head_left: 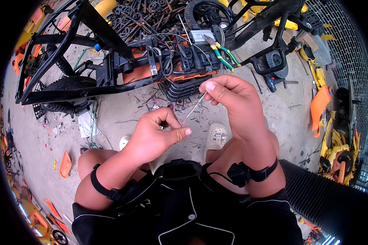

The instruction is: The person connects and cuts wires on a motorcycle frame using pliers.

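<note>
A thin whitish wire point(195, 107) with a reddish lower part stretches slantwise between my two hands. My left hand point(157, 132) pinches its lower end between thumb and fingers. Higher up and to the right, my right hand point(230, 96) grips the other end the same way. Beyond them stands a black vehicle frame point(122, 87) with an orange tray and a bundle of cables point(169, 61) in its middle. Pliers with green and yellow handles point(223, 53) rest on the frame, just beyond my right hand. A silver box point(202, 36) sits next to the pliers.
A tyre point(73, 83) is at the frame's left end. A power drill point(270, 83) lies on the floor to the right. Rusty metal parts point(139, 18) are heaped at the back. Orange panels point(319, 108) and yellow parts lie along the right side. A black ribbed object point(315, 192) is beside my right arm.
</note>
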Demonstrator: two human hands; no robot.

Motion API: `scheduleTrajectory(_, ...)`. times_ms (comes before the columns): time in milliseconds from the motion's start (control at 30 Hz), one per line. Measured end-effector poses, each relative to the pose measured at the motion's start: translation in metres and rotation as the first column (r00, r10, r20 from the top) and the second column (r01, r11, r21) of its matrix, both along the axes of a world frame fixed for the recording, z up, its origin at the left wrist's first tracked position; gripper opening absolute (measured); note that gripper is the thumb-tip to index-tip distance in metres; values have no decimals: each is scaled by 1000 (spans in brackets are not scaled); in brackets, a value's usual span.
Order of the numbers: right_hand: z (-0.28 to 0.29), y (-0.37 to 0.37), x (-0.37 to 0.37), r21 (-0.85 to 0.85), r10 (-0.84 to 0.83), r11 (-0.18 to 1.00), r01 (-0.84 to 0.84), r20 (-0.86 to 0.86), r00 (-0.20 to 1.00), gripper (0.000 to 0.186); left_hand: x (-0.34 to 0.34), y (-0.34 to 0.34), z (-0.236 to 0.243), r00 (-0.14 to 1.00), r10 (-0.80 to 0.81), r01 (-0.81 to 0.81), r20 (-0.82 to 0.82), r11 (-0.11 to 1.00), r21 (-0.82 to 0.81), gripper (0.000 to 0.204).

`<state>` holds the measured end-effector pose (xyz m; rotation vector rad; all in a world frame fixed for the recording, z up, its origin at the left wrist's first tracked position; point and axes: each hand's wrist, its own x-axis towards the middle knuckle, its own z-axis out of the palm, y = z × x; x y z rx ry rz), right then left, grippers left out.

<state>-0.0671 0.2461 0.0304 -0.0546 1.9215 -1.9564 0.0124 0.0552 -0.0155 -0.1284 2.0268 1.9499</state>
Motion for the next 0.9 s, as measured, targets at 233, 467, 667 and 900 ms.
scheduleTrajectory(233, -16, 2, -9, 113, -64, 992, 54, 88, 994, 17, -2, 2, 14, 765, -238, -360, -598, 612, -704, 21)
scheduleTrajectory(467, -15, -2, -12, -94, -31, 995, 40, 97, 995, 17, -1, -7, 2, 927, -6, -114, -374, 948, -297, 17)
scheduleTrajectory(667, -8, -2, -6, -117, 14, 993, -14, -6, 1000, 18, 0, -13, 12, 992, -67, 12, 105, 892, 451, 21)
scheduleTrajectory(900, -5, 0, -10, -140, 1, 990, -4, -18, 1000, 18, -6, -16, 13, 977, -138, 52, 163, 894, 445, 31)
